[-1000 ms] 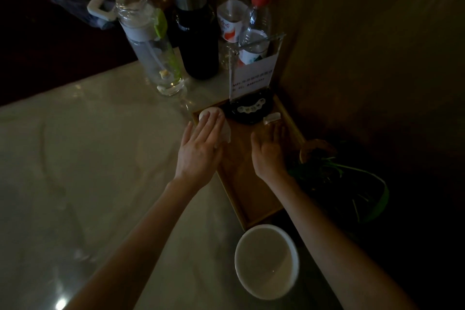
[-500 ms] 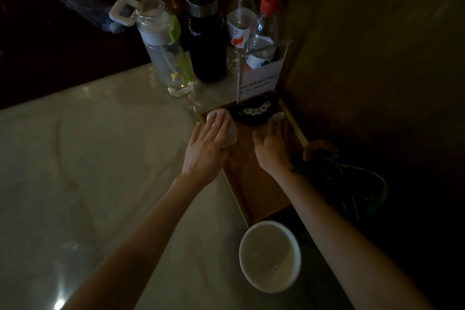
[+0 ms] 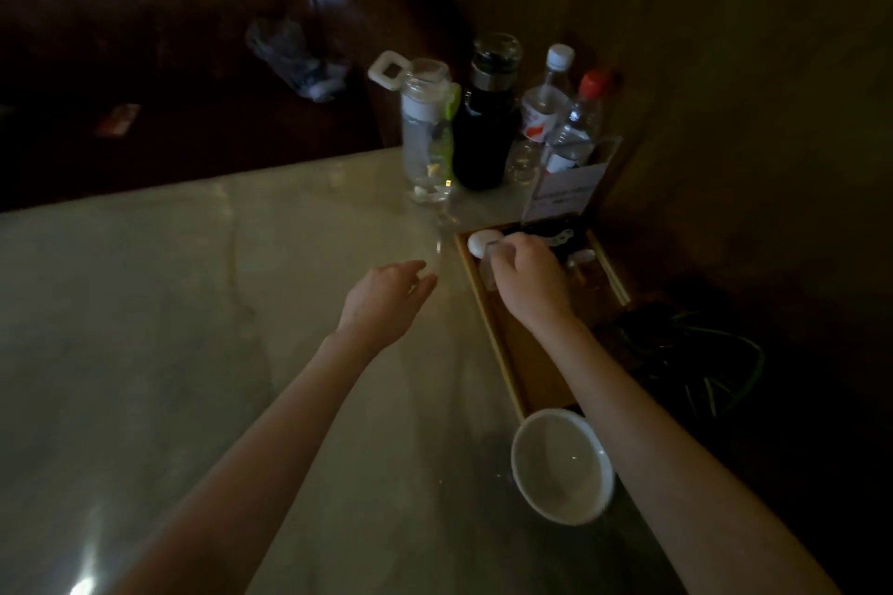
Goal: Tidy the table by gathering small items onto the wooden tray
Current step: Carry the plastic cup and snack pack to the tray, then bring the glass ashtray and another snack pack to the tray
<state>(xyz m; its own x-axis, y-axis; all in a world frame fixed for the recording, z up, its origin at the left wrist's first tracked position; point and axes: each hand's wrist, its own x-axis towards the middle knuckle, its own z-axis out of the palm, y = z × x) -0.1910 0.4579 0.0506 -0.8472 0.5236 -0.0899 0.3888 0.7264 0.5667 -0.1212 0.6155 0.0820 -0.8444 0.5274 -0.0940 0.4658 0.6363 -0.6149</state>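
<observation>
The wooden tray (image 3: 489, 321) lies at the table's right edge, near the wall. In its far left corner sits a white round item (image 3: 482, 243) with something translucent under it. My right hand (image 3: 529, 278) is over the tray, its fingers curled and pinching that item's right edge. My left hand (image 3: 386, 300) hovers above the marble table (image 3: 193, 329) just left of the tray, fingers loosely apart and holding nothing. A black dish with white beads (image 3: 563, 241) and a small white piece (image 3: 581, 258) lie at the tray's far end, partly hidden by my right hand.
A clear bottle (image 3: 427, 135), a dark flask (image 3: 485, 126) and two plastic bottles (image 3: 572, 126) stand behind the tray beside an acrylic sign (image 3: 565, 193). A white bowl (image 3: 563, 464) sits near the tray's front end. A green plant (image 3: 696, 362) is to the right, beside the wooden wall.
My left hand has let go of the white round item and drawn back left off the tray. My right hand has moved left across the tray and closed on that item.
</observation>
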